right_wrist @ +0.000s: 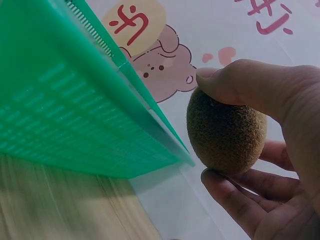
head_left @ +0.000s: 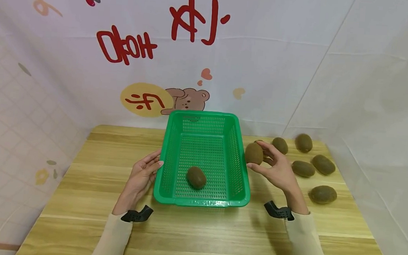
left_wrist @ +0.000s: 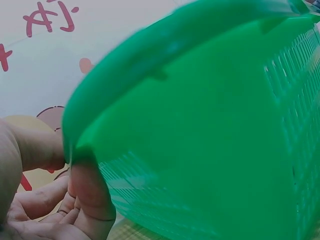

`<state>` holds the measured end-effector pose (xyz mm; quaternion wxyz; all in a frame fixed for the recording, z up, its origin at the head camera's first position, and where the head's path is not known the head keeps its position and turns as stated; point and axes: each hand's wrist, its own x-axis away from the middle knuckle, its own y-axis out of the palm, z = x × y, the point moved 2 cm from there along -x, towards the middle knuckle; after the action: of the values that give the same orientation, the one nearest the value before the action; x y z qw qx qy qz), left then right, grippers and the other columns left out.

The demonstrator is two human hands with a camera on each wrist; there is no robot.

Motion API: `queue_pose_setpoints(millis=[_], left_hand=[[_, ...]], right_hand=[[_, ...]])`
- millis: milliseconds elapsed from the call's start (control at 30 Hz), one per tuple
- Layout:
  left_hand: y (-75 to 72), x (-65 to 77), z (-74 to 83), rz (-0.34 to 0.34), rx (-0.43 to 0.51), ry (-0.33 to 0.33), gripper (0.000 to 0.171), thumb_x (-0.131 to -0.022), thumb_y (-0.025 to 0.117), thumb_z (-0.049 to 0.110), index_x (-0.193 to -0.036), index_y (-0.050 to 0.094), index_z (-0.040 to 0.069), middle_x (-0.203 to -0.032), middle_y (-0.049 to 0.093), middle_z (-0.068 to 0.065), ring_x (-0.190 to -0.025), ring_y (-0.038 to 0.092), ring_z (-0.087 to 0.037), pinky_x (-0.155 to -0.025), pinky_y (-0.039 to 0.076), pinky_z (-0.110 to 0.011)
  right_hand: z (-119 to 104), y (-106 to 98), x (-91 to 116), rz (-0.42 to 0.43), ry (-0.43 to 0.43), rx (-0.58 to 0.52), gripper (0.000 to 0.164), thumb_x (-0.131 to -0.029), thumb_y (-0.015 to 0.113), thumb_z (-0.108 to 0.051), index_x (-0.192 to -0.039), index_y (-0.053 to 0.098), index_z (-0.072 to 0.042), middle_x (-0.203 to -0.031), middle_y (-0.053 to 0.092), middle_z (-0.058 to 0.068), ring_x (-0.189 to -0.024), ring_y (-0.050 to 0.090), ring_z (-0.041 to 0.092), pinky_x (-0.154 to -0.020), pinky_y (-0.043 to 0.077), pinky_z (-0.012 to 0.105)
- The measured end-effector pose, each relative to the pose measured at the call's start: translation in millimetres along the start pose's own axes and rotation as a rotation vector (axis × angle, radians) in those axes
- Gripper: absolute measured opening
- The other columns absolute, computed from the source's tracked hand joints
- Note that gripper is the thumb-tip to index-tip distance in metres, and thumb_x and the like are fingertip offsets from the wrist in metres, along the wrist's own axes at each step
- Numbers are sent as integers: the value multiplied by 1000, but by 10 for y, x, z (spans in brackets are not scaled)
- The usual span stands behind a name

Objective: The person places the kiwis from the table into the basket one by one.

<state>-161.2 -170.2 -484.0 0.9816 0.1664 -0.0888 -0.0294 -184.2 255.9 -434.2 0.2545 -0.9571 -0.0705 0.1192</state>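
My left hand (head_left: pixel 143 176) pinches the left rim of a green plastic basket (head_left: pixel 161 160), thumb on top and fingers under the edge, as the left wrist view also shows. One brown kiwi (head_left: pixel 196 177) lies on the basket's perforated floor, toward its front. Just outside the right rim, my right hand (head_left: pixel 276 166) holds another kiwi (right_wrist: pixel 226 132) between thumb and fingertips. In the right wrist view that kiwi stands out beside the basket's side wall (right_wrist: pixel 75 110), a gap between them.
Several more kiwis, among them a front one (head_left: pixel 323 194) and a back one (head_left: pixel 304 143), lie on the right part of the wooden table (head_left: pixel 196 237). A printed white cloth (head_left: pixel 279 69) hangs right behind the table's back edge.
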Motion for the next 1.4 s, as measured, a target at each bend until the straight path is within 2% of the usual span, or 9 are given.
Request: queue_pose_setpoints(millis=[300,467,733,1067,1267,1400], left_hand=[[10,6,15,1,16,-14,59,-101,61,1,-156,40,3,-115,57,3,-100,61,-3,-82,59,-15],[5,12,14,-5,18,-9,59,-101,62,2,-156,39,3,-115,57,4,-100,61,-3,-82,59,-15],[-15,20,9,-10,27,0,60,-101,62,1,-157,38,2,-115,57,3,-100,62,-3,-83,60,-16],[-18,25,12,-10,5,-3,60,-102,61,4,-157,38,4,-115,58,5,-101,62,-3,-82,58,-14],[10,5,14,1,22,5,58,-101,58,-2,-156,38,1,-114,61,4,-101,64,-4,-81,60,-16],[26,-10,16,13,41,-2,58,-100,56,-6,-156,38,-1,-115,61,1,-101,66,-5,-79,61,-17]], right_hand=[[-123,52,-73,-21,-40,-9,74,-85,86,-23,-151,51,-26,-146,57,6,-122,65,28,-98,54,15],[-207,86,-119,-40,-49,26,74,-84,87,-28,-149,52,-29,-144,59,5,-119,68,27,-98,57,24],[-337,175,-226,-72,-84,16,77,-83,89,-26,-150,52,-14,-140,62,7,-119,68,28,-102,57,39],[-440,280,-296,-132,-125,80,76,-83,88,-25,-149,52,-12,-145,58,11,-121,66,31,-103,57,47],[-483,326,-292,-157,-115,117,77,-81,89,-30,-148,54,-15,-140,62,9,-119,66,29,-103,58,45],[-481,356,-290,-164,-133,112,78,-81,89,-29,-148,54,-13,-143,60,9,-120,63,29,-105,56,47]])
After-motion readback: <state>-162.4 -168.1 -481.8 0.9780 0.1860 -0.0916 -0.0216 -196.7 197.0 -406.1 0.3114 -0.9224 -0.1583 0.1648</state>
